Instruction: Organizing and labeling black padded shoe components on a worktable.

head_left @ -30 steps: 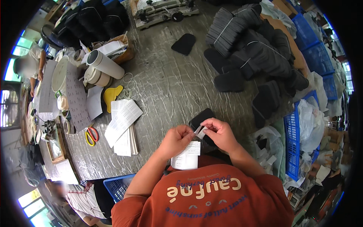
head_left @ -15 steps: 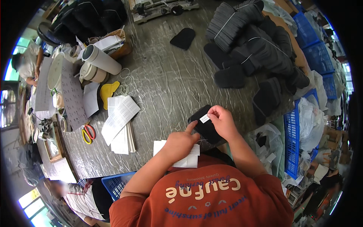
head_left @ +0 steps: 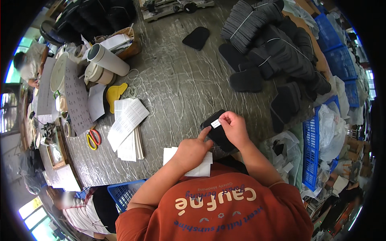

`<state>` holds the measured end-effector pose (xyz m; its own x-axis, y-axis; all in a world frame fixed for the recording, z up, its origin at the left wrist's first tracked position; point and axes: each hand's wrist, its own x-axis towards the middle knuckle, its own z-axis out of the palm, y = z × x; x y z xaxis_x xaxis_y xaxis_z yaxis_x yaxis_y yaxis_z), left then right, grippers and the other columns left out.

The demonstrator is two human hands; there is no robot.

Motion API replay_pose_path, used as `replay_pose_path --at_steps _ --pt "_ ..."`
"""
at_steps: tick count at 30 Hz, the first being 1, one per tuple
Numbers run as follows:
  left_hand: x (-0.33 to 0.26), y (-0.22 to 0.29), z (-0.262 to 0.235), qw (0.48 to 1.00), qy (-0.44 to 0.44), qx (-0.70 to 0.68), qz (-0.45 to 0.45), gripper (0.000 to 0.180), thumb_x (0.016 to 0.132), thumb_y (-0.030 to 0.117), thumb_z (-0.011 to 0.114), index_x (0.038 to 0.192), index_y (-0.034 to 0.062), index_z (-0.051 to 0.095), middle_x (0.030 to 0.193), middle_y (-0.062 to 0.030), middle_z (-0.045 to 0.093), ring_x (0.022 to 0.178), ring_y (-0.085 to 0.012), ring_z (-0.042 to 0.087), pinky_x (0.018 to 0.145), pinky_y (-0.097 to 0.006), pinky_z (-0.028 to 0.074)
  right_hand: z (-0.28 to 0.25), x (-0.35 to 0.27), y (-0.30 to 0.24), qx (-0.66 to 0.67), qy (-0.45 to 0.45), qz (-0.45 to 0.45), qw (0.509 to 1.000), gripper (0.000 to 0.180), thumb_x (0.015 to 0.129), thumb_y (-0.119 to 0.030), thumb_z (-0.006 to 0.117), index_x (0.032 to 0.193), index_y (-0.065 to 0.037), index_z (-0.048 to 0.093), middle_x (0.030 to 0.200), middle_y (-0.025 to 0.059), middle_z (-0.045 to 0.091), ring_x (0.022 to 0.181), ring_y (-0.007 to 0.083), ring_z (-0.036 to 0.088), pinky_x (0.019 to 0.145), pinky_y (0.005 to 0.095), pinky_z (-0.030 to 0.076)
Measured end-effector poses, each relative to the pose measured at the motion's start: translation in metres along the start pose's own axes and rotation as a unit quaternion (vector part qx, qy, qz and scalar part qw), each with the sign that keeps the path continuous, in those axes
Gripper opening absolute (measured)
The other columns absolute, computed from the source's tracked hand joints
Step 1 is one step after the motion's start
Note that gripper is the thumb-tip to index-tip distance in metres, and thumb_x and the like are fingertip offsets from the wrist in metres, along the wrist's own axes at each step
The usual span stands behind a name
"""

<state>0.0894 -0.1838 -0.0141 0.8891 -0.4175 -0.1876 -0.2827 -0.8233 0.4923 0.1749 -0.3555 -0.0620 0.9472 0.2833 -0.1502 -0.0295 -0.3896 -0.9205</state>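
A black, rounded flat pad (head_left: pixel 220 136) lies at the table's near edge, in front of me. My right hand (head_left: pixel 234 127) pinches a small white label (head_left: pixel 216 124) over the pad's upper part. From the left, my left hand (head_left: pixel 192 152) reaches in with its index finger stretched out, the tip touching the pad beside the label. Its thumb is held apart from that finger, and the other fingers are mostly hidden underneath. Beneath my left wrist and forearm are white printed sheets (head_left: pixel 204 170), partly covered.
Bundles of dark pads (head_left: pixel 277 54) are heaped at the far right, and a single pad (head_left: pixel 196 38) lies farther off. Left are printed sheets (head_left: pixel 128 120), scissors (head_left: pixel 93 139), rubber bands (head_left: pixel 130 91) and a white tumbler (head_left: pixel 107 60). Blue crates (head_left: pixel 311 148) stand beside the table.
My right hand has shifted slightly left with the label, which now sits closer to my left index fingertip. My left hand has stayed almost still.
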Motion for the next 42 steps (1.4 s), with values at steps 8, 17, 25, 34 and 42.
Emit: replay_pose_path --at_steps 8,17,25,34,42 --pt "0.005 0.002 0.006 1.0 -0.005 0.007 0.008 0.011 0.077 0.01 0.054 0.087 0.0067 0.058 0.14 -0.0117 0.041 0.063 -0.026 0.066 0.055 -0.038 0.052 0.0 0.0 0.008 -0.015 0.008 -0.038 0.999 0.012 0.078 -0.001 0.065 0.088 0.001 0.059 0.071 0.0125 0.064 0.063 0.0198 0.063 0.06 0.0301 0.049" --pt "0.007 0.005 0.004 1.0 -0.013 0.015 -0.023 0.011 0.077 0.008 0.053 0.086 0.0044 0.057 0.141 -0.0056 0.041 0.062 -0.0253 0.065 0.054 -0.037 0.052 -0.002 0.003 -0.007 -0.047 0.035 0.067 0.996 0.036 0.072 -0.004 0.072 0.101 -0.003 0.051 0.072 0.0121 0.063 0.068 0.0246 0.063 0.063 0.0349 0.05" --pt "0.004 -0.001 0.001 0.998 -0.01 -0.058 -0.036 0.008 0.081 0.011 0.053 0.081 0.003 0.054 0.138 -0.0046 0.045 0.062 -0.0298 0.064 0.057 -0.04 0.051 -0.003 0.006 0.005 -0.163 0.088 -0.078 0.98 0.022 0.07 -0.006 0.073 0.084 -0.003 0.056 0.079 0.0109 0.059 0.078 0.0275 0.057 0.069 0.0368 0.047" --pt "-0.006 -0.009 0.014 0.99 0.014 -0.133 -0.053 0.01 0.083 0.012 0.057 0.08 0.0033 0.054 0.136 -0.0047 0.046 0.067 -0.0313 0.064 0.06 -0.04 0.051 -0.016 0.013 0.016 -0.04 0.058 -0.033 0.997 0.018 0.079 -0.004 0.066 0.074 -0.003 0.048 0.061 0.0126 0.049 0.054 0.0209 0.046 0.054 0.0313 0.041" --pt "-0.004 -0.011 0.014 0.982 0.005 -0.175 -0.074 0.006 0.081 0.008 0.058 0.083 0.0031 0.054 0.133 -0.0067 0.049 0.075 -0.0321 0.063 0.064 -0.04 0.05 -0.089 0.038 0.044 -0.162 0.117 0.001 0.98 0.014 0.079 -0.002 0.064 0.078 -0.002 0.049 0.069 0.0172 0.056 0.06 0.0281 0.054 0.058 0.0346 0.045"
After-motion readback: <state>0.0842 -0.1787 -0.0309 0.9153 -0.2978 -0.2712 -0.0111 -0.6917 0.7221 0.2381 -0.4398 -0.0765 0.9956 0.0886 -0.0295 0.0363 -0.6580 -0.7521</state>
